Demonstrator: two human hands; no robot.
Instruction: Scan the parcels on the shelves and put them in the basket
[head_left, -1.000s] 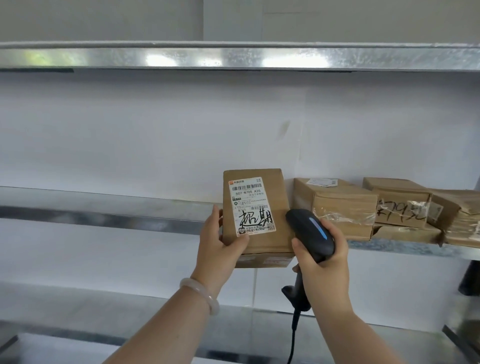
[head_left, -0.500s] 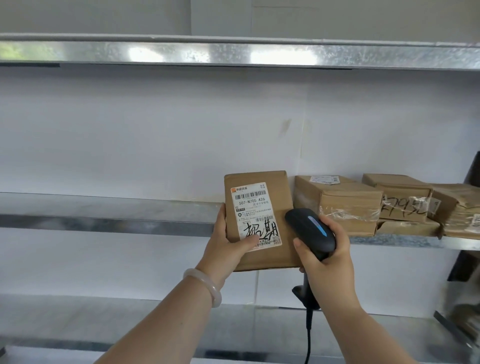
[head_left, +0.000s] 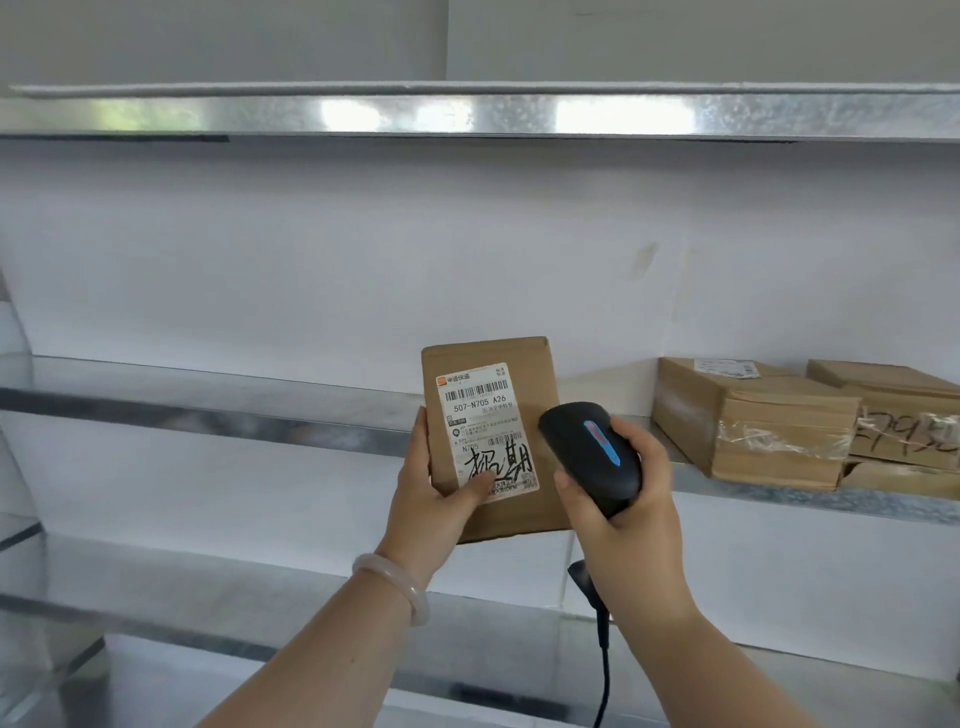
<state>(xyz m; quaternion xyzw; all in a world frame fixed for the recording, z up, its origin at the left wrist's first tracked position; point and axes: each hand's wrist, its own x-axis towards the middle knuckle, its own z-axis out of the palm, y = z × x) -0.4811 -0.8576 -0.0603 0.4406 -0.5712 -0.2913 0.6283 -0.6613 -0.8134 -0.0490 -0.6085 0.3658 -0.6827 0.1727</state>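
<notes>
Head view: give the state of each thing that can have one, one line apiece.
left hand, grips the held parcel by its left edge, thumb on the label.
right hand, grips the scanner.
held parcel, upright, off the shelf, label facing the camera.
scanner, blue strip lit, head beside the label.
shelf parcels, resting on the middle shelf, untouched.

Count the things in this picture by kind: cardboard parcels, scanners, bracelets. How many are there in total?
Cardboard parcels: 4 (held parcel in the left hand; on the shelf, big parcel, scribbled parcel, flat parcel under it)
Scanners: 1 (black scanner in the right hand)
Bracelets: 1 (pale bracelet)
Total: 6
</notes>
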